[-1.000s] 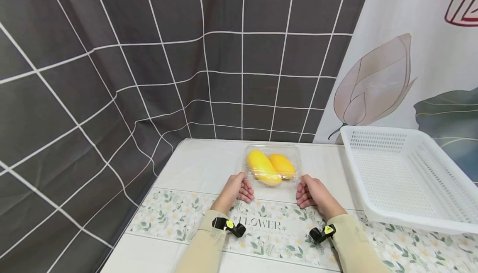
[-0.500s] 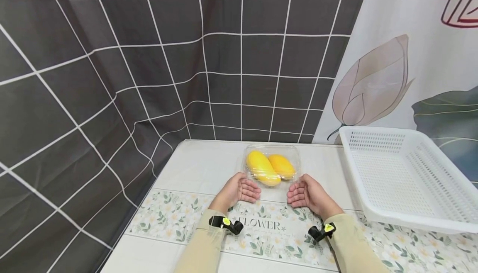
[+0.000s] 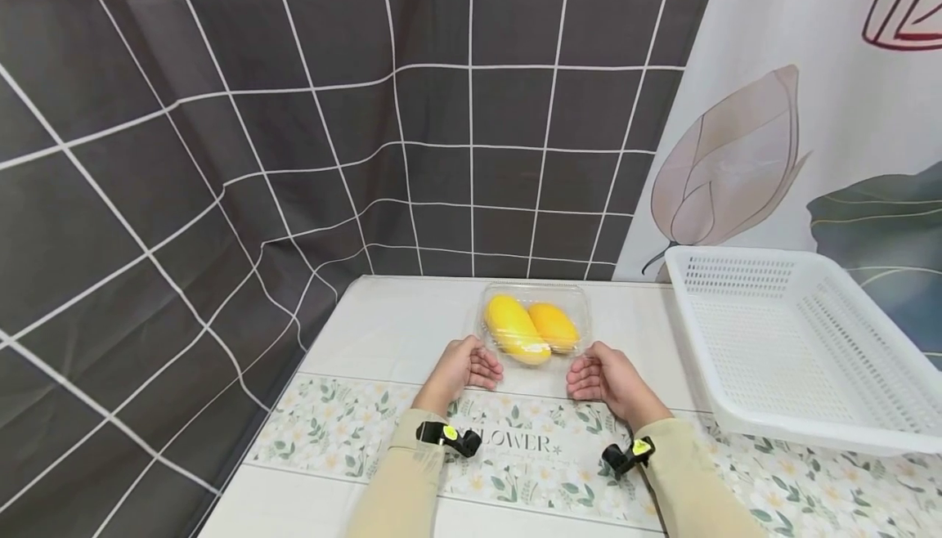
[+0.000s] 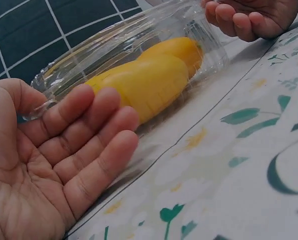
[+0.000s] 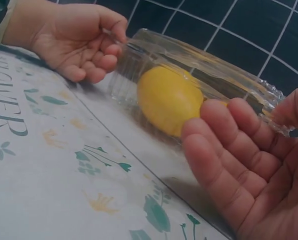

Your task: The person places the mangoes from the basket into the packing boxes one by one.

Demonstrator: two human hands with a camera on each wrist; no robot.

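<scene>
A clear plastic clamshell box (image 3: 536, 289) stands near the back of the table with its lid down. Inside lie two mangoes, a longer yellow mango (image 3: 515, 327) and a shorter orange-yellow mango (image 3: 555, 327). My left hand (image 3: 468, 365) is at the box's front left corner; thumb and forefinger pinch the rim, and the other fingers lie half bent, palm inward. At the front right corner my right hand (image 3: 605, 376) pinches the rim likewise, its remaining fingers loosely bent. Both wrist views show the thumbs right at the rim.
A white perforated plastic basket (image 3: 773, 342) stands on the right. The white table cover (image 3: 368, 334) has a floral band with lettering. A dark gridded curtain (image 3: 508, 154) hangs behind and to the left; a printed white curtain (image 3: 736, 113) hangs at the right.
The fingers of both hands straightened half a second ago and have curled a little again, the left more so. The box and mangoes keep their place; the head view shifted slightly.
</scene>
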